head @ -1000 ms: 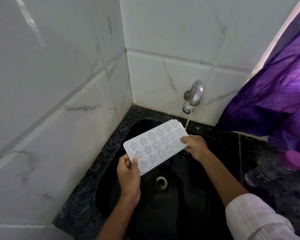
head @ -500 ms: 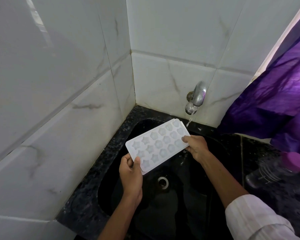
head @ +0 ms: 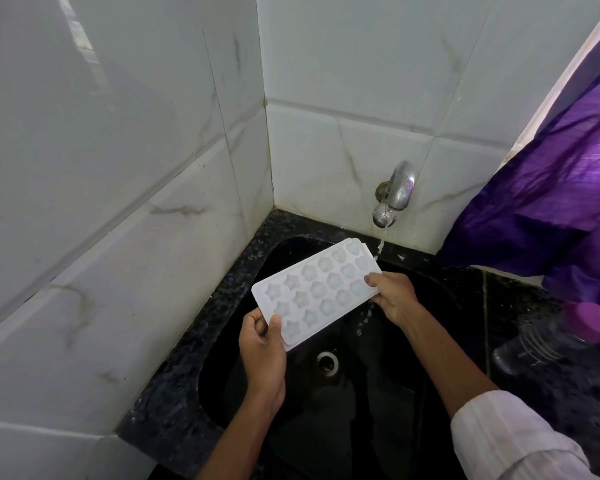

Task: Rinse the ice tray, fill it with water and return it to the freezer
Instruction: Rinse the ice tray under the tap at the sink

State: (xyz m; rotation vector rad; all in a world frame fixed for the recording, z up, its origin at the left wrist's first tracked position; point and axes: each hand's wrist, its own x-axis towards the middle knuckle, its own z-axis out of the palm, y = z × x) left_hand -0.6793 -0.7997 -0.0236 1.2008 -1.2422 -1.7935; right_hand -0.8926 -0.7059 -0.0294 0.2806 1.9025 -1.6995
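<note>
A white ice tray (head: 314,292) with star- and flower-shaped cells is held over the black sink (head: 326,410), cells facing up, tilted with its far end higher. My left hand (head: 262,344) grips its near left corner, thumb on top. My right hand (head: 392,299) grips its right edge. A metal tap (head: 394,195) on the back wall runs a thin stream of water (head: 381,245) that falls at the tray's far right corner. Drops fall from the tray below my right hand.
White tiled walls close the left and back. The sink's drain (head: 327,362) lies below the tray. A purple curtain (head: 551,188) hangs at right. A clear bottle with a pink cap (head: 555,336) lies on the dark speckled counter (head: 568,393) at right.
The tray has stayed in both hands at the stream's edge. The view has shifted slightly; the grip is unchanged.
</note>
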